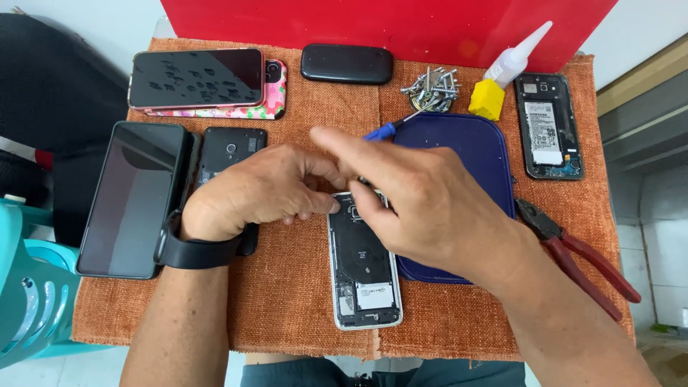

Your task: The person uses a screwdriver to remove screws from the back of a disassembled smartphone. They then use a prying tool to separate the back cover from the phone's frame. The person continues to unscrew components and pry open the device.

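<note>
An opened white phone lies back-up on the orange cloth, its insides showing. My left hand, with a black wrist band, steadies the phone's top left corner with its fingertips. My right hand hovers over the phone's top end, holding a blue-handled screwdriver whose tip is hidden under the fingers; the index finger points left.
A blue pad lies under my right hand. Screws, a glue bottle, a yellow block and another opened phone sit at the back right. Red pliers lie right. Several phones and a black case lie left and back.
</note>
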